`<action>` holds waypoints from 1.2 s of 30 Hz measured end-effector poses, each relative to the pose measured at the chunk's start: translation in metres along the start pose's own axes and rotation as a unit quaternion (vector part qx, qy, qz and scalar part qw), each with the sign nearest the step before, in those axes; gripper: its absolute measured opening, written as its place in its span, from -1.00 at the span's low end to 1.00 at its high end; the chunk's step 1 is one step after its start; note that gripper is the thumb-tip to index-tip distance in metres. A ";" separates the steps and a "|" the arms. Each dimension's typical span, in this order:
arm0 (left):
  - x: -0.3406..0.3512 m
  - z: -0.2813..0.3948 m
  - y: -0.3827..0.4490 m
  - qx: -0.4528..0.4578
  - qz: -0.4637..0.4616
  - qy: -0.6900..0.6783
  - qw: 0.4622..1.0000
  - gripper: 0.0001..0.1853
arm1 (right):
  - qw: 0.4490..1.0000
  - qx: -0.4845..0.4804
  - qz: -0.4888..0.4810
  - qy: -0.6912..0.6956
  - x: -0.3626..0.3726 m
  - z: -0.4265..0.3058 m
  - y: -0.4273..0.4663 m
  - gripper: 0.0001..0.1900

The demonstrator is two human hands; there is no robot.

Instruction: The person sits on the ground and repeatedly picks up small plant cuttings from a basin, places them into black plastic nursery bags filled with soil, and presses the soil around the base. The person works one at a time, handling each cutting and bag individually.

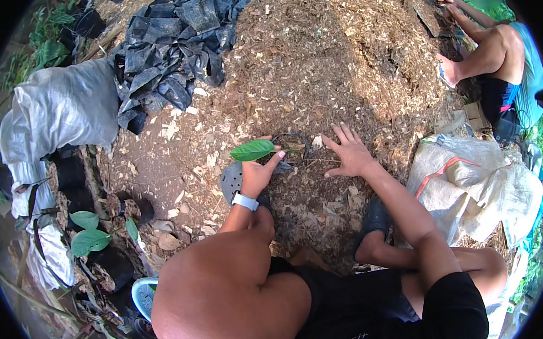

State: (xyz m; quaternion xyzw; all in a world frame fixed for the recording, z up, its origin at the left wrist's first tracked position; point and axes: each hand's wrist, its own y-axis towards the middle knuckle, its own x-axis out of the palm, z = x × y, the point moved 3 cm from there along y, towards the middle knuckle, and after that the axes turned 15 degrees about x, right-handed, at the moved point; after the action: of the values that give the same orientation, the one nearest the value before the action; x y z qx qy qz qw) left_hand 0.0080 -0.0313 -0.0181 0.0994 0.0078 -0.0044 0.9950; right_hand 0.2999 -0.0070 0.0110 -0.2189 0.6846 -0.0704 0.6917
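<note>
My left hand (260,170) holds a leafy plant cutting between thumb and fingers. Its green leaf (252,150) points left, and its thin stem runs right over the rim of a black plastic nursery bag (306,146) filled with brown matter. The bag stands on the ground between my hands, partly hidden by the left one. My right hand (351,153) is just right of the bag, palm down with fingers spread, over the loose soil and wood shavings (308,86); whether it touches them I cannot tell. It holds nothing that I can see.
Black plastic bags (172,39) lie heaped at the upper left, beside a full grey-white sack (68,103). Filled pots and leafy cuttings (91,241) line the left side. A white woven sack (480,183) lies at the right. Another person (495,54) sits at the upper right.
</note>
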 end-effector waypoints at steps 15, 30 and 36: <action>0.002 -0.001 -0.004 -0.011 0.027 -0.016 0.999 -0.44 | 0.333 0.237 -0.110 0.906 -0.003 0.026 0.035 -0.64; 0.002 0.003 -0.008 -0.030 0.038 -0.049 0.998 -0.40 | 0.515 -0.115 -0.098 0.844 -0.038 -0.079 0.053 -0.69; 0.000 -0.003 -0.010 -0.034 0.038 -0.052 0.997 -0.41 | 0.860 0.166 0.016 0.482 -0.044 -0.015 0.049 -0.56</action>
State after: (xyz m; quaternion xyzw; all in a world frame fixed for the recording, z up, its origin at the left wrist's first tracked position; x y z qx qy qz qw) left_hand 0.0082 -0.0401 -0.0228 0.0655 -0.0471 0.0282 0.9963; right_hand 0.2734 0.0509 0.0322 -0.0282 0.9142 -0.2684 0.3025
